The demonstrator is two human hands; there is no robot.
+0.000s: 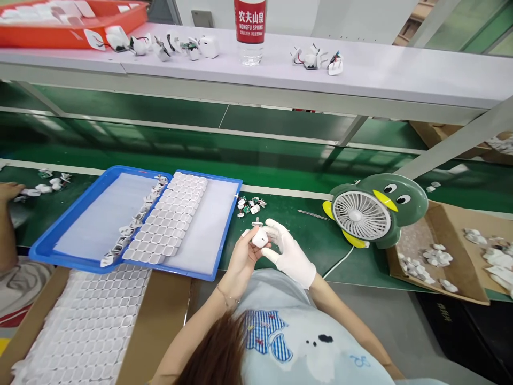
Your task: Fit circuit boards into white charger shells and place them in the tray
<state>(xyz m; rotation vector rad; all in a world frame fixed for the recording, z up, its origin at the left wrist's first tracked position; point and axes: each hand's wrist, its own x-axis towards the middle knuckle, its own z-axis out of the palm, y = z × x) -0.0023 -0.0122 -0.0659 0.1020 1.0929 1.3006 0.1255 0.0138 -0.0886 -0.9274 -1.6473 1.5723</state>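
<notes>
My bare left hand (pixel 242 252) holds a small white rounded casing (pixel 260 238) with a dark slot in its face. My right hand (pixel 292 255), in a white glove, is beside the casing, its thumb and fingers apart around the casing's right side. Just above my left fingertips is a small white part with metal pins (pixel 257 222). Behind my hands lies a pile of small white and green circuit pieces (pixel 250 205) on the green table (pixel 280 206).
Blue trays (pixel 216 267) with rows of white casings are at left, above a box of more casings (pixel 92 321). A penguin fan (pixel 363 214), tweezers (pixel 312 214) and a cardboard box (pixel 473 267) lie right. A bottle (pixel 251 32) stands on the shelf. Someone's arm (pixel 7 230) shows far left.
</notes>
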